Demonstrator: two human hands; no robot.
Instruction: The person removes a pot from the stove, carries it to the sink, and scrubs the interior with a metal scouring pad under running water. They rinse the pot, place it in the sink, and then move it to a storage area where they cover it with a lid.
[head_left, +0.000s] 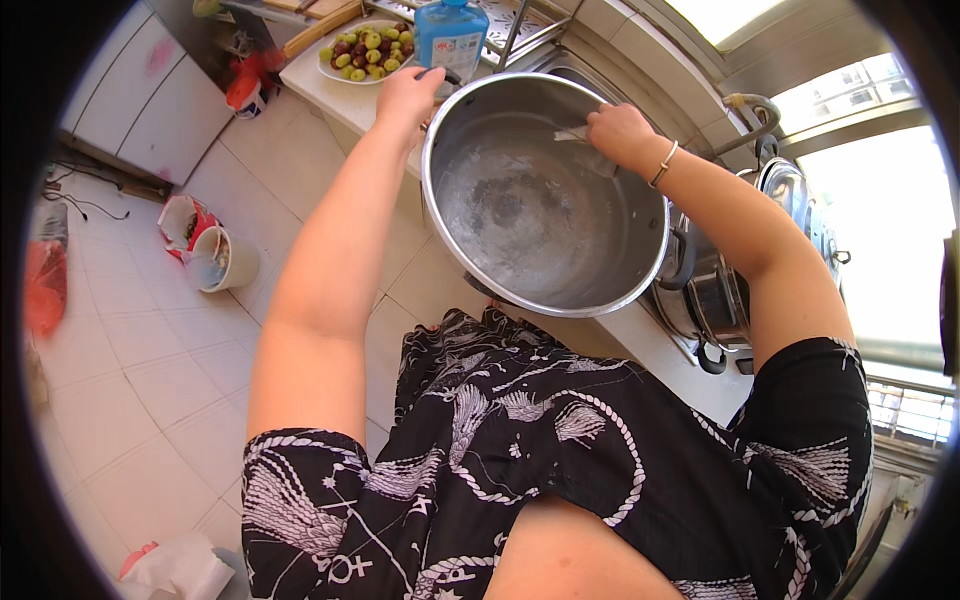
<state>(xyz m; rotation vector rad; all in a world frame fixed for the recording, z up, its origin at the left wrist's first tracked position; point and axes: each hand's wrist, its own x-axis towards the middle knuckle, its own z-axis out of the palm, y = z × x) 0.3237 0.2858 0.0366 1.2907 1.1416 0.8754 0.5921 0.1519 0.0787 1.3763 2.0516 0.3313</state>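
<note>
A large, deep metal pot is tilted towards me at the edge of the counter, its inner floor streaked with whitish and dark grey marks. My left hand grips the black handle on the pot's far left side. Over the right part of the rim reaches my right hand, its fingers closed on a thin pale piece, perhaps a cloth or pad, against the inner wall. The second black handle sticks out at the right, with no hand on it.
A plate of green and brown fruit and a blue bottle stand on the counter. Behind the pot is a metal sink. Stacked steel pots crowd the right. A bin stands on the tiled floor.
</note>
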